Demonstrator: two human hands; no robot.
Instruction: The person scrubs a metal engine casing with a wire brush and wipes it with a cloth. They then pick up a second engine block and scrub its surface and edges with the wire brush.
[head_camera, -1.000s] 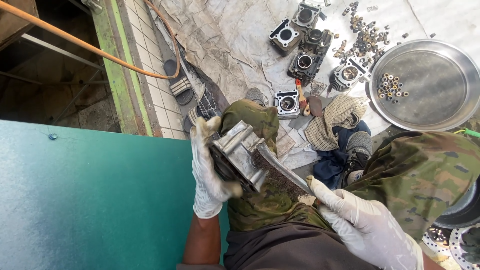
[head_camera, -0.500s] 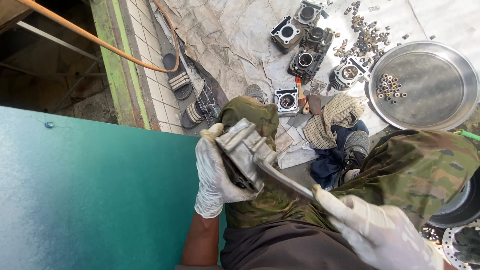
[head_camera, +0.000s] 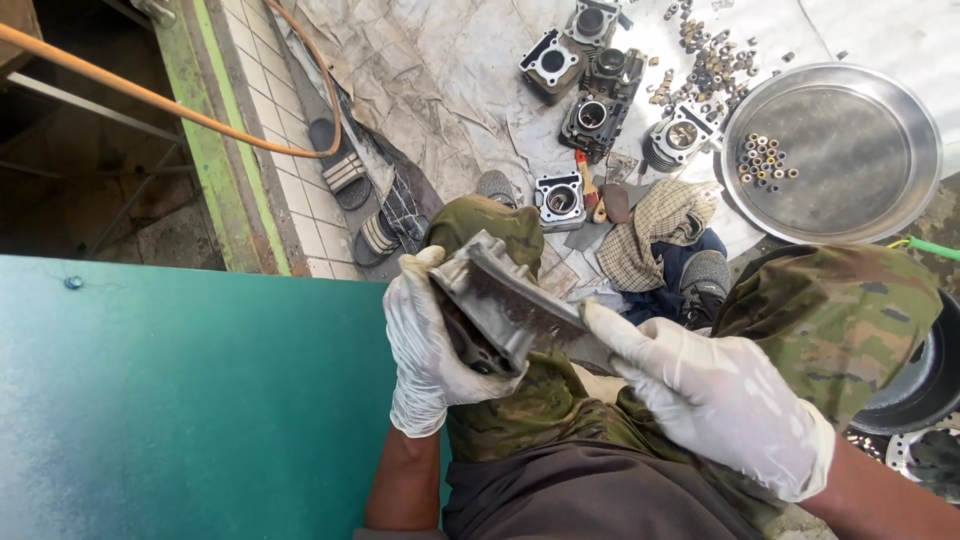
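Left hand (head_camera: 428, 345) wraps grey metal engine part (head_camera: 490, 300) over lap, at centre. Right hand (head_camera: 715, 395) pinches flat blade (head_camera: 590, 350) against it, from 4 o'clock. Part probably heavy, stiff, greasy (gloves may slip); hold by thick edges.

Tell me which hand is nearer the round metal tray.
Right. The right hand lies below the round metal tray; the left hand, gripping the grey engine part, is farther left.

One head-worn camera looks steeply down from the person's own eyes, close on both gloved hands over the lap; the ground beyond the knees, with a round metal tray (head_camera: 900, 100), lies farther off toward the top.
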